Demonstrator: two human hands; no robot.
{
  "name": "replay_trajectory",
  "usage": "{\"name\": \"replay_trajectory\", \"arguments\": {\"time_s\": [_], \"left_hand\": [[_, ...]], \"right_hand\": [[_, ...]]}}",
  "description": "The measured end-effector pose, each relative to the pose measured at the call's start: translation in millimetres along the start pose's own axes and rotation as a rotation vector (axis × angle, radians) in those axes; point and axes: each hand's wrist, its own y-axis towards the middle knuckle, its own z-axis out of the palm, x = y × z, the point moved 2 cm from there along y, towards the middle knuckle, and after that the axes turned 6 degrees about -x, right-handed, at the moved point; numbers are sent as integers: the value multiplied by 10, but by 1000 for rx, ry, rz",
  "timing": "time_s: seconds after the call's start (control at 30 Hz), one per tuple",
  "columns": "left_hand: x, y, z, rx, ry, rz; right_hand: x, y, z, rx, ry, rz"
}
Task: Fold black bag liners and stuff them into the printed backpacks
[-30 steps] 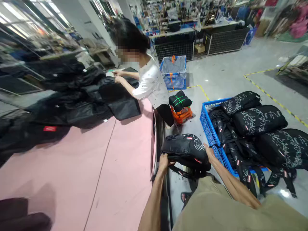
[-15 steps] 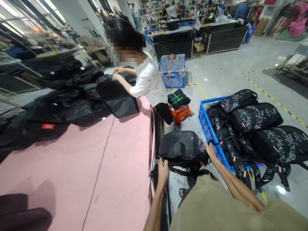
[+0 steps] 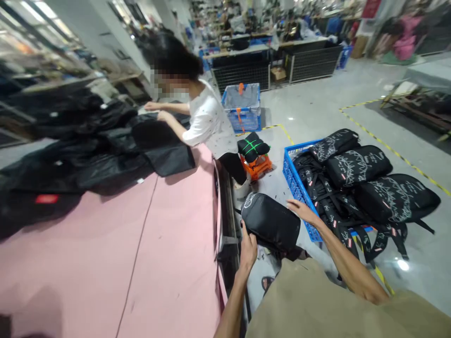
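A black backpack with a white print hangs over my lap, beside the edge of the pink table. My left hand grips its near lower edge, fingers closed. My right hand rests on the bag's far right side with fingers stretched out, next to the blue crate.
The blue crate holds several black printed backpacks with straps hanging out. A person in a white shirt works on black fabric piled on the table. An orange stool with a black bundle and another lined blue crate stand beyond.
The backpack has turned in my hands, its printed end now pointing away to the left. My right hand has opened on its side. The view has shifted slightly right.
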Motion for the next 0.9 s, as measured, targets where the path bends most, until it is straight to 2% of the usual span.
{"name": "replay_trajectory", "arguments": {"time_s": [0.07,0.1,0.2,0.27,0.33,0.43,0.53,0.6,0.67,0.8,0.9], "left_hand": [[-67,40,-53,-20,-14,-10],[-121,49,-92,-44,-12,-12],[-401,39,-272,-109,-24,60],[-692,-10,-422,-115,-65,134],[-1023,-96,-559,-120,-130,157],[-1471,-270,-692,-148,-296,190],[-1680,-422,-752,-240,-441,352],[-1627,-470,-767,-313,-438,381],[-1446,-466,-773,-341,-399,286],[-858,-400,-810,-260,-322,-16],[-319,-379,-857,-212,-259,-212]], "right_hand": [[305,-11,173,152,-149,-73],[447,-36,251,145,-249,-98],[839,-174,385,0,-422,-171],[1086,-299,348,-99,-401,-219],[1346,-409,205,-180,-309,-279],[1762,-475,-165,-321,-109,-361],[2131,-437,-652,-499,95,-358],[2325,-409,-1025,-666,176,-350],[2475,-391,-1424,-868,188,-364],[2636,-300,-2163,-1200,49,-440],[2587,-120,-2552,-1372,-88,-569]]}}
